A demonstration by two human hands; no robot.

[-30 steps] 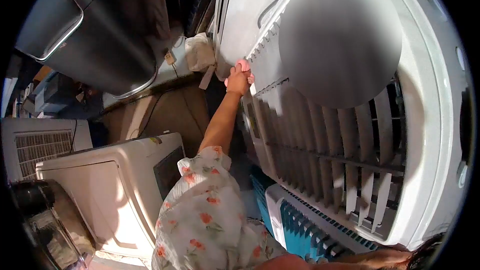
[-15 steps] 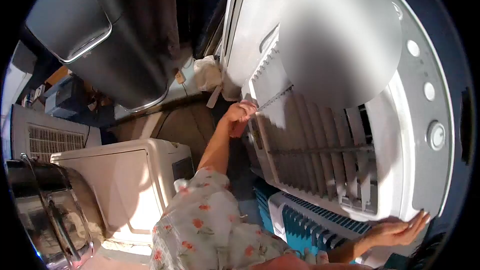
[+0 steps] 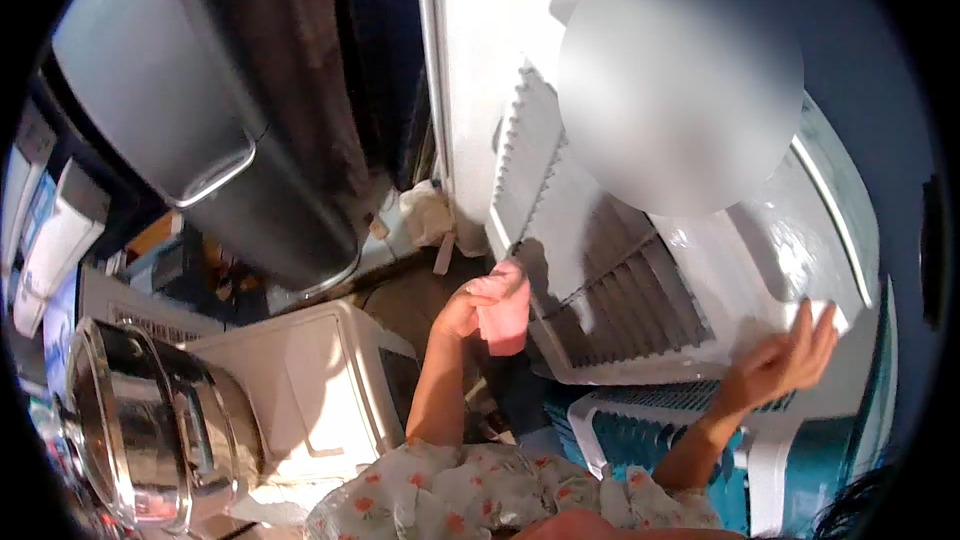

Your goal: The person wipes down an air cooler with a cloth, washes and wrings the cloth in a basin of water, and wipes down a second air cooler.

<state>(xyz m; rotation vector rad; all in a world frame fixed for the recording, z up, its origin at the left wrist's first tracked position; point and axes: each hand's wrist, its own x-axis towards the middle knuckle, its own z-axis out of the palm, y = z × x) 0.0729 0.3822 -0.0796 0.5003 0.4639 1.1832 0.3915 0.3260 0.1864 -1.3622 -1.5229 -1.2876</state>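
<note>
A pink cloth is gripped in my left hand, which is at the left edge of a large white appliance with grey louvred slats. Part of the cloth hangs down from the fingers. My right hand rests against the appliance's lower right corner, its fingers stretched out and slightly apart, holding nothing. A blurred grey circle hides the upper middle of the appliance.
A teal and white slatted item lies below the appliance. To the left are a white cabinet, a shiny metal pot, a dark bin and a white bag.
My left hand has come down and nearer with the pink cloth. My right hand has come further into view and moved up onto the appliance's corner. The view has shifted, and the appliance appears tilted differently.
</note>
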